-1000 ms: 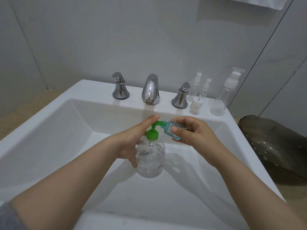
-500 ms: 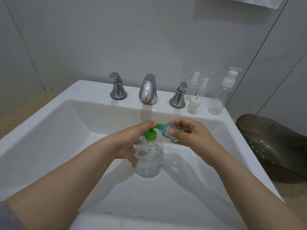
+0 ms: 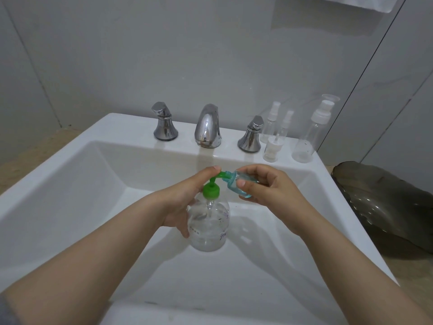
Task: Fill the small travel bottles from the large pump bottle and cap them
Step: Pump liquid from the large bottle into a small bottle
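A clear pump bottle (image 3: 208,226) with a green pump head (image 3: 212,188) stands in the white sink basin (image 3: 82,195). My left hand (image 3: 185,195) wraps round the bottle's shoulder, its forefinger lying on top of the green spout. My right hand (image 3: 264,186) pinches a small blue-tinted travel bottle (image 3: 236,184), tilted with its mouth against the spout tip. Two slim clear spray bottles (image 3: 269,125), a loose white pump cap (image 3: 271,148) and a taller clear bottle with a white pump top (image 3: 309,134) stand on the sink's back right ledge.
A chrome tap (image 3: 207,125) sits between two chrome handles (image 3: 164,123) on the back ledge. A dark glass dish (image 3: 384,207) lies on the counter right of the sink. The wall is grey tile.
The pump head went down under my left forefinger half a second ago and stands higher again now. The small bottle stays at the spout.
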`<state>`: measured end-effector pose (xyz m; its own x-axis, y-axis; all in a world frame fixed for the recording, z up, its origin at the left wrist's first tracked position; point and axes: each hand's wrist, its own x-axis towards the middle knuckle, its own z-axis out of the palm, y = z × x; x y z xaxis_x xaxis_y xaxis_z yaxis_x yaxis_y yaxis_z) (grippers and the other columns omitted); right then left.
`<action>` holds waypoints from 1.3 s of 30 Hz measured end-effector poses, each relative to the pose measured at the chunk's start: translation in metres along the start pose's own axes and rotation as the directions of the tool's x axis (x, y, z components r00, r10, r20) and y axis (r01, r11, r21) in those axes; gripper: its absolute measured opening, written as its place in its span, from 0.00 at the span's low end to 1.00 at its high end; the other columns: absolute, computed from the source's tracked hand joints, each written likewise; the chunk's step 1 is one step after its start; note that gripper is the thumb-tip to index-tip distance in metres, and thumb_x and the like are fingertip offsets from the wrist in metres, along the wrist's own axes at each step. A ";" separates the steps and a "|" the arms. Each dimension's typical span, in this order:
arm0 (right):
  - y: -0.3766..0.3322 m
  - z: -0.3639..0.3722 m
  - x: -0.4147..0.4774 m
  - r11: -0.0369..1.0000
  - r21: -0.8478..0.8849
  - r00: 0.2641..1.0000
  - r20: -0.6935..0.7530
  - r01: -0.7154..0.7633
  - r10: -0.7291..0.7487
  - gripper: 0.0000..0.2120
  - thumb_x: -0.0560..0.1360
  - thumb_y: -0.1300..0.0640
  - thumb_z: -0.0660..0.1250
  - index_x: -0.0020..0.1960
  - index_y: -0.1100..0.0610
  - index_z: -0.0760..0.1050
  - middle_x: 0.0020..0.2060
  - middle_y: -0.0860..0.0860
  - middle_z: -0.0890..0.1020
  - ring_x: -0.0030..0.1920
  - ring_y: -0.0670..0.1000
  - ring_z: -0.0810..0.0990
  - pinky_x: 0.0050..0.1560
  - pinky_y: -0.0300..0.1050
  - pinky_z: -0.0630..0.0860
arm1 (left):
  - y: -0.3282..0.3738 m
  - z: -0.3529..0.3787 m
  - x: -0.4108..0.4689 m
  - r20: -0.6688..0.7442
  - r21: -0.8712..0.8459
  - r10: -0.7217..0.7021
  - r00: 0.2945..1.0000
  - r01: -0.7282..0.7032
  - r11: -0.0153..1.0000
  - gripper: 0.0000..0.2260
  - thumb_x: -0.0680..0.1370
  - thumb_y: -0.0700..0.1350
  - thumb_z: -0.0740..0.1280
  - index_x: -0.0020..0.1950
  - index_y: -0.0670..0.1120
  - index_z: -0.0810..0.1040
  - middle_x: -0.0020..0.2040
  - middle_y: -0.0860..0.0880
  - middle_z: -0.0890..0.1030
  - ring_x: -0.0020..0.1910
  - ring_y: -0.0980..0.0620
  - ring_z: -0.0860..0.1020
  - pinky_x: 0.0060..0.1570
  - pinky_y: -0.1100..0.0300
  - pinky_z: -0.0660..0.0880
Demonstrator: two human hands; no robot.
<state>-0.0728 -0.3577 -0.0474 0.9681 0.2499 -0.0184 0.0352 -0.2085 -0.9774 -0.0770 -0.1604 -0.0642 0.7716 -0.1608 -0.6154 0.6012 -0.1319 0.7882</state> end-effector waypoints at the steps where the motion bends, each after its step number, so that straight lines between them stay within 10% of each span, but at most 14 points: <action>1: 0.000 0.000 0.000 1.000 0.001 1.000 -0.005 0.007 -0.007 0.11 0.74 0.62 0.71 0.56 0.59 0.79 0.52 0.56 0.83 0.49 0.51 0.83 0.49 0.41 0.81 | 0.000 0.001 -0.001 0.006 0.008 -0.009 1.000 0.009 1.000 0.46 0.62 0.72 0.64 0.77 0.54 0.63 0.76 0.44 0.64 0.74 0.34 0.64 0.68 0.26 0.58; 15: 0.001 0.001 0.000 1.000 -0.019 1.000 0.018 -0.016 0.016 0.09 0.74 0.63 0.70 0.55 0.58 0.79 0.51 0.57 0.83 0.46 0.50 0.82 0.50 0.43 0.82 | -0.001 -0.001 0.001 -0.016 -0.021 0.100 0.995 -0.100 0.995 0.19 0.77 0.64 0.65 0.64 0.57 0.76 0.68 0.49 0.71 0.68 0.40 0.70 0.58 0.23 0.67; 39: 0.000 -0.001 0.001 1.000 0.007 1.000 0.004 0.005 -0.005 0.11 0.74 0.62 0.71 0.57 0.59 0.79 0.52 0.56 0.83 0.49 0.50 0.84 0.49 0.42 0.81 | 0.001 0.003 0.002 -0.044 0.002 0.023 0.999 -0.023 1.000 0.40 0.67 0.72 0.64 0.75 0.56 0.66 0.75 0.44 0.65 0.72 0.33 0.67 0.66 0.26 0.62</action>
<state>-0.0721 -0.3580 -0.0471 0.9669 0.2547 -0.0144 0.0382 -0.2006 -0.9789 -0.0761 -0.1634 -0.0647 0.7934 -0.1203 -0.5967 0.5833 -0.1300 0.8018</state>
